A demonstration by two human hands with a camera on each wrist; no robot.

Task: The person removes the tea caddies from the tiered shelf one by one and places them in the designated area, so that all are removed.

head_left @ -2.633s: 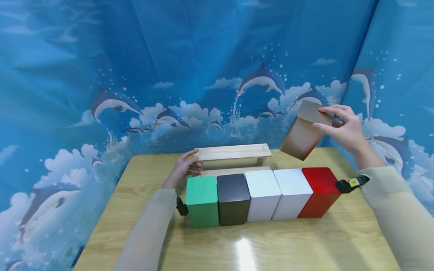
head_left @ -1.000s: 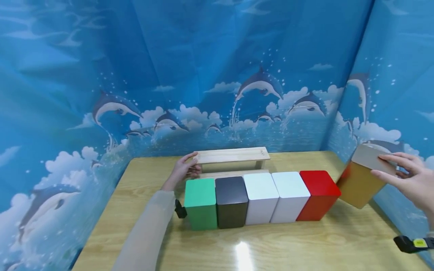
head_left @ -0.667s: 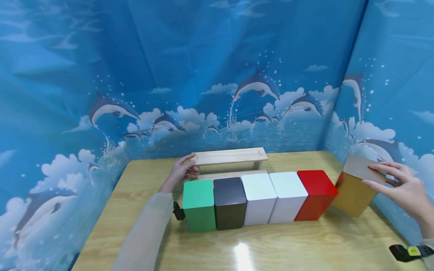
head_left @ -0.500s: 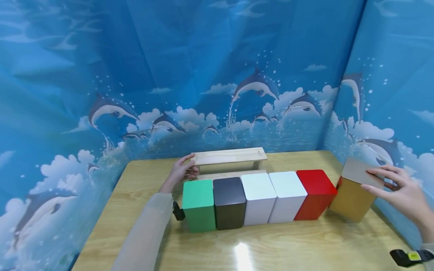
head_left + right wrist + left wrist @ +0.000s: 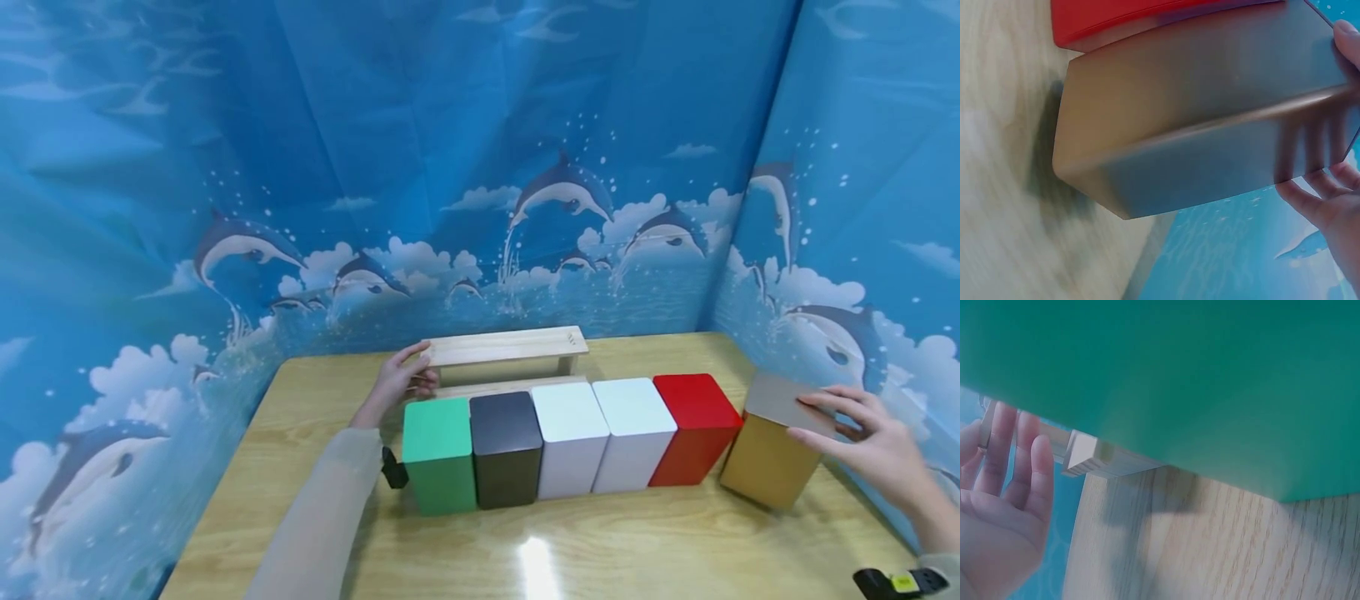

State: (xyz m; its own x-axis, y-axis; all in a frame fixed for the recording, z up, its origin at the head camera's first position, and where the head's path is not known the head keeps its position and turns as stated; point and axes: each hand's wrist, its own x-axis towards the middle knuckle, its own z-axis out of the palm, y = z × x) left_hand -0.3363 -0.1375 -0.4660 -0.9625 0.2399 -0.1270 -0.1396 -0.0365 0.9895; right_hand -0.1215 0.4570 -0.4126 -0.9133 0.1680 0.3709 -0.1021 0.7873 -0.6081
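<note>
My right hand (image 5: 873, 437) grips a gold box (image 5: 772, 458) near its grey-looking top, thumb on one side and fingers on the other. The box is slightly tilted, its lower end close over the table at the right end of a row. Right beside it is a red box (image 5: 697, 429), also at the top of the right wrist view. My left hand (image 5: 401, 379) holds the left end of a low wooden rack (image 5: 510, 343) behind the row. In the left wrist view, a green box (image 5: 1166, 381) hides part of the rack and some fingertips.
Left of the red box stand two white boxes (image 5: 573, 433), a black box (image 5: 506, 450) and the green one, side by side. They stand on a wooden table (image 5: 600, 550). Blue dolphin-print curtains (image 5: 450, 167) close in the back and sides.
My right hand has carried the gold box from above the table's back right over to the right end of the row and lowered it there. My left hand has stayed on the rack.
</note>
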